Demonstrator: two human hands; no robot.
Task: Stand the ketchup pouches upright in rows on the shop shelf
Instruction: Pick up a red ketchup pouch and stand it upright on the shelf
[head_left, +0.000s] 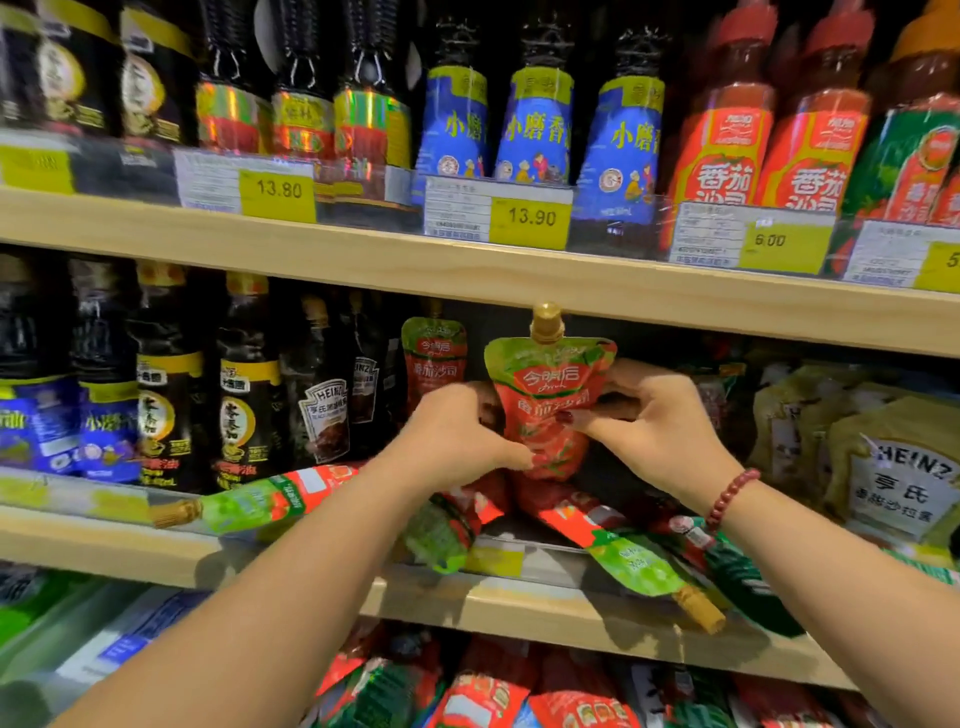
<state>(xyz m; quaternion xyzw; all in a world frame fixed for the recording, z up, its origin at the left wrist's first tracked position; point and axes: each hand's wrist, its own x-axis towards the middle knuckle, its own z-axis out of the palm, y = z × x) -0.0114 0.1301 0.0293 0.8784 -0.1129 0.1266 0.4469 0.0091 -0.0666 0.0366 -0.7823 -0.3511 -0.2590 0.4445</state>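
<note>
A red and green ketchup pouch (545, 395) with a gold cap stands upright at the middle of the middle shelf (156, 551). My left hand (457, 436) grips its left side and my right hand (644, 421) grips its right side. Behind it to the left a second pouch (434, 358) stands upright. Several more pouches lie flat on the shelf: one pointing left (260, 501), one under my left wrist (447, 525), one hanging over the front edge at the right (639, 561).
Dark sauce bottles (239, 395) fill the shelf to the left and Heinz salad-dressing pouches (898, 467) stand at the right. The wooden shelf above (467, 265) hangs close over the held pouch's cap. More red packets (483, 691) sit on the shelf below.
</note>
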